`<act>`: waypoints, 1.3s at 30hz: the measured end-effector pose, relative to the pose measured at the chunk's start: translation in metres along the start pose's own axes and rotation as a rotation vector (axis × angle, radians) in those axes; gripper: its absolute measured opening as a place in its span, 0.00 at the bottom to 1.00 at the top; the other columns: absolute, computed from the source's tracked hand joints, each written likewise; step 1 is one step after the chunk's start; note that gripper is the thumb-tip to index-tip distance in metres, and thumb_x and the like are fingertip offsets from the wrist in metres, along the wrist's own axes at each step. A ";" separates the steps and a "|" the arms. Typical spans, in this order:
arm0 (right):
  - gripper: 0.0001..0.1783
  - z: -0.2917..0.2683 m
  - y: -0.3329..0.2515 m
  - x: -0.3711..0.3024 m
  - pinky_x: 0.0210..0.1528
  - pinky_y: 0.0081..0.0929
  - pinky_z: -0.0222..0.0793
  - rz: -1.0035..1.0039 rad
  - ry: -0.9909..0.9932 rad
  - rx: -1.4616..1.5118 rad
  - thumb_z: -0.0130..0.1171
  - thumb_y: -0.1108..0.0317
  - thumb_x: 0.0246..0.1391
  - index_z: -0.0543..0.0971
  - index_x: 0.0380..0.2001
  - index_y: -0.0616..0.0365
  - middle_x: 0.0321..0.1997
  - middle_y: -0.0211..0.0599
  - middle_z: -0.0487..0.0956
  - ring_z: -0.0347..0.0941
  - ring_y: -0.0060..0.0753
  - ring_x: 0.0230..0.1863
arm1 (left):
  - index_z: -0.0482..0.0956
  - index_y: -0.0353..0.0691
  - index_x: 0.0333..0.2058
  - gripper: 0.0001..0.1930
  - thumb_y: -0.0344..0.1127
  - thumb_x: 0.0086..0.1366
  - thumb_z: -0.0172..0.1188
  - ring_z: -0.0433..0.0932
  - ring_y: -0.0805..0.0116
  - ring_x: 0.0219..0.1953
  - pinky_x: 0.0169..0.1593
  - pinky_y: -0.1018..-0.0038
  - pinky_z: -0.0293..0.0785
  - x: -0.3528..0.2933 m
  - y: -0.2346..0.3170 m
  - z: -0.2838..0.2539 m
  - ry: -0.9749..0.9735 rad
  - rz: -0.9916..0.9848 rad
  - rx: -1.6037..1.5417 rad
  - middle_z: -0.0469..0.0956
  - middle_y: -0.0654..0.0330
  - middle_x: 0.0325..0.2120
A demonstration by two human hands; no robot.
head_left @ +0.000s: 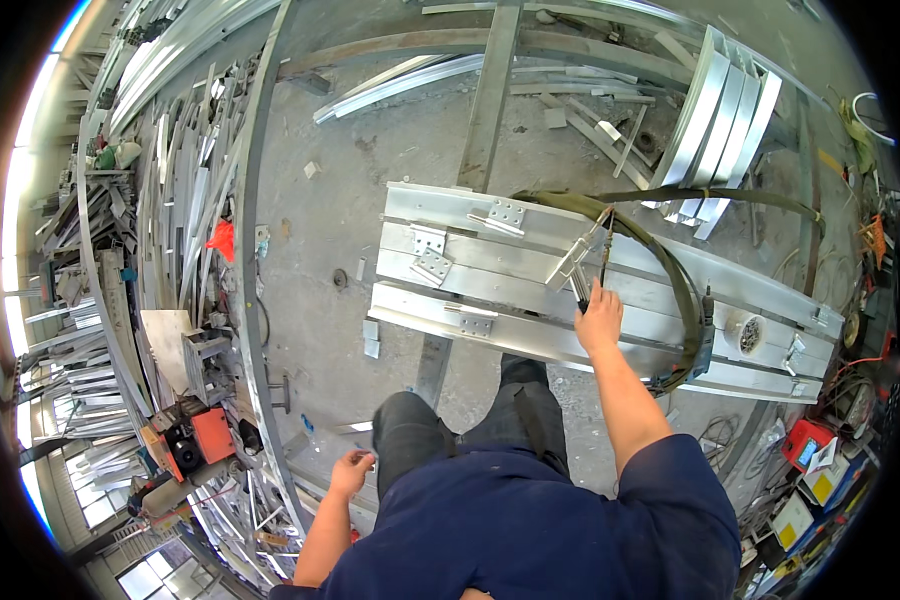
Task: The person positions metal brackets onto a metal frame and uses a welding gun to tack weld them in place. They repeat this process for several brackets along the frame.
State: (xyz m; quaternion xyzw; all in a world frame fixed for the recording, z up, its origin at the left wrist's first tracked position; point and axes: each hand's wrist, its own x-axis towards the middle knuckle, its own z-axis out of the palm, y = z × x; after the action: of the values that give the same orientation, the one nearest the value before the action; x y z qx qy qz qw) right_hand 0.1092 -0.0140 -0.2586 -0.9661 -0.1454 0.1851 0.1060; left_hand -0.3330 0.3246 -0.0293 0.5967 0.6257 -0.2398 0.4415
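My right hand (600, 318) is closed around a silver clamp-like hand tool (571, 264) with dark handles, over the aluminium beams. A thin dark rod (607, 245) rises beside the fingers; I cannot tell whether it belongs to the tool. Below lie several long aluminium beams (520, 278), side by side. Drilled metal brackets (430, 262) sit on them, one more bracket (475, 322) on the nearest beam. My left hand (348, 473) hangs beside my left knee, fingers curled together, their inside hidden.
An olive hose (682, 285) loops across the beams near a blue-green tool (706, 335). A white tub of small parts (746, 333) stands to the right. Bent aluminium profiles (722, 115) are stacked at the far right. Steel rails (255, 200) frame the floor; a red-and-black machine (195, 440) sits left.
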 end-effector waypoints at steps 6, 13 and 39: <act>0.39 -0.006 -0.011 -0.055 0.60 0.45 0.64 -0.125 -0.060 0.142 0.69 0.61 0.46 0.68 0.60 0.63 0.52 0.51 0.75 0.68 0.54 0.57 | 0.83 0.33 0.37 0.19 0.47 0.63 0.65 0.79 0.69 0.29 0.36 0.71 0.74 0.018 0.030 0.000 0.117 0.137 0.301 0.82 0.56 0.26; 0.17 0.008 -0.075 -0.156 0.48 0.41 0.73 -0.272 -0.832 0.591 0.66 0.58 0.52 0.83 0.42 0.58 0.43 0.44 0.82 0.78 0.50 0.46 | 0.82 0.37 0.39 0.16 0.45 0.64 0.63 0.78 0.65 0.31 0.38 0.67 0.73 0.063 0.122 -0.040 -0.491 0.101 0.792 0.81 0.56 0.26; 0.11 0.167 -0.112 -0.172 0.36 0.40 0.70 -0.129 0.024 0.096 0.68 0.58 0.46 0.81 0.24 0.53 0.25 0.36 0.77 0.76 0.45 0.30 | 0.63 0.34 0.19 0.14 0.30 0.61 0.55 0.60 0.68 0.18 0.25 0.70 0.60 0.426 0.075 0.008 -0.050 1.180 0.093 0.59 0.56 0.14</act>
State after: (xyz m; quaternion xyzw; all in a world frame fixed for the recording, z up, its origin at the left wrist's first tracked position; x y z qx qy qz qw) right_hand -0.1360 0.0608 -0.3254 -0.9507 -0.1971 0.1729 0.1657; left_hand -0.2159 0.5588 -0.3740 0.8568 0.1661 0.0051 0.4882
